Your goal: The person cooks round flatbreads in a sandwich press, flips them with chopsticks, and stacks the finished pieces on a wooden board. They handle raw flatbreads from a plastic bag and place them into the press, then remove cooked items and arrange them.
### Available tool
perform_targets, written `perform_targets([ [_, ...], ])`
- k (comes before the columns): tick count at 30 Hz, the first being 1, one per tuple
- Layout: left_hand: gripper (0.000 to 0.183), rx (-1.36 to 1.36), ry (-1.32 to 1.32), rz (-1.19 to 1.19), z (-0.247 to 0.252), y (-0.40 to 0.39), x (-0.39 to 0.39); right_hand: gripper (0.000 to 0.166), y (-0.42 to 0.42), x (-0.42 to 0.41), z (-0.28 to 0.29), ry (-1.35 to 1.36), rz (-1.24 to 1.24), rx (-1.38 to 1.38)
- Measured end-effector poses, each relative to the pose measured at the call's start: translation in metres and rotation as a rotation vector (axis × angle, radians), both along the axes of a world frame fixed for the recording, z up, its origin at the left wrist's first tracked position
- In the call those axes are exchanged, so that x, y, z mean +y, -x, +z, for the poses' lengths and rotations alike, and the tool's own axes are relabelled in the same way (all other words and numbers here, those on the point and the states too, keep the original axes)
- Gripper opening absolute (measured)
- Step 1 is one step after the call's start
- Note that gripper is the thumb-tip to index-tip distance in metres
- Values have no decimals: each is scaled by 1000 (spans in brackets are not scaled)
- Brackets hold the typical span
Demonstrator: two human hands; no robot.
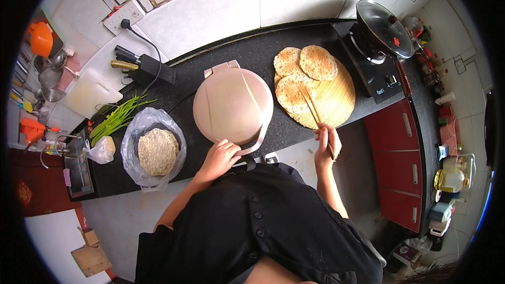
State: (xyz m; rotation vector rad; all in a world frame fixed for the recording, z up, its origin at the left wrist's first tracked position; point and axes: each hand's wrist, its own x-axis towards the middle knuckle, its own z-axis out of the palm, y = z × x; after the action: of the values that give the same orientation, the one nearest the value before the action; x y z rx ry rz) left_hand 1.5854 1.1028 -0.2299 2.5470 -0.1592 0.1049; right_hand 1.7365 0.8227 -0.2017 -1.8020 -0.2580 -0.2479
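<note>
A closed pale-pink electric baking pan (pixel 232 104) sits on the dark counter before me. My left hand (pixel 221 156) has its fingers curled over the front handle (pixel 254 146) of the pan's lid. In my right hand (pixel 328 144) is a pair of wooden chopsticks (pixel 311 104), their tips on the nearest browned flatbread (pixel 292 92). That flatbread lies on a round slatted wooden mat (pixel 335 102). Behind it are another flatbread (pixel 287 61) at the left and a further flatbread (pixel 318 62) at the right. What is inside the pan is hidden.
Left of the pan stands a bowl lined with a plastic bag (pixel 132 146), holding a pale flatbread (pixel 158 152). Green stalks (pixel 114 122), a knife block (pixel 152 71) and a sink (pixel 79 173) are farther left. A lidded wok (pixel 384 29) rests on the gas stove (pixel 373 71) at right.
</note>
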Motion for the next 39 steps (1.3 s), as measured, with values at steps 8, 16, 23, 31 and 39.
perform_targets([
  [8,18,-103,-52,-39,28,-5,4,21,-1,-8,-5,-16,-27,-26],
  [16,20,-392,-89,199,119,-33,48,20,2,2,-8,-31,11,-4],
  [23,21,-485,-138,258,140,-53,62,21,13,18,-4,31,293,100],
  [31,21,-543,-187,342,148,-63,70,10,18,34,-7,232,576,-20],
  [39,21,-586,-252,441,160,-74,73,18,16,45,-19,231,732,-13],
])
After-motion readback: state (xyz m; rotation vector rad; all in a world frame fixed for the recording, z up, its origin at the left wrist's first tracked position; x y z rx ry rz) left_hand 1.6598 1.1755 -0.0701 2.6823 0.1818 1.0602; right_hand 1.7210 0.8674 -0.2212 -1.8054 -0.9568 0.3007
